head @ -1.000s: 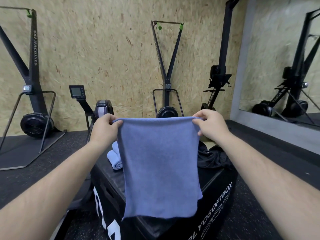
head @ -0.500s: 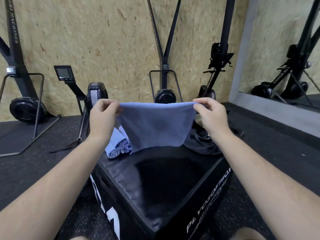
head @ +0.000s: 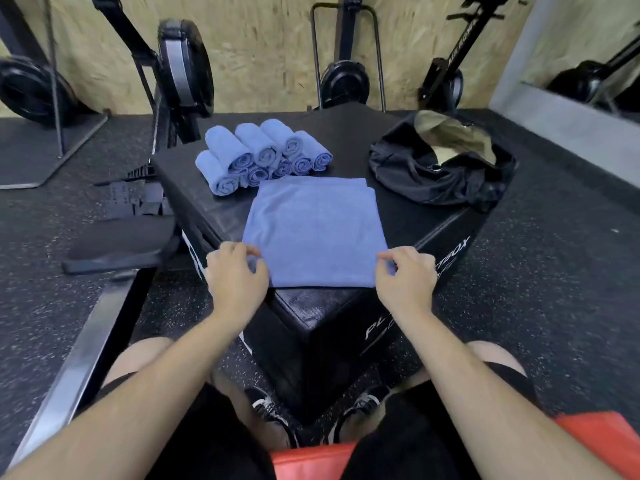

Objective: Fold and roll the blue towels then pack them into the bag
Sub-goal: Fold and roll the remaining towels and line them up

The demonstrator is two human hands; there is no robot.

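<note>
Your left forearm (head: 156, 375) and right forearm (head: 478, 375) are bare and reach forward, drawing slightly together. Your left hand (head: 235, 277) lies knuckles-up with curled fingers, pinching the near left corner of the folded towel (head: 315, 230). Your right hand (head: 405, 275) mirrors it, with curled fingers pinching the near right corner.

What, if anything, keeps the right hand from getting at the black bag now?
Probably nothing, so yes. The right hand pinches the flat towel at its near corner and would need to let go. The bag lies beyond it on the box, with only bare box top between.
</note>
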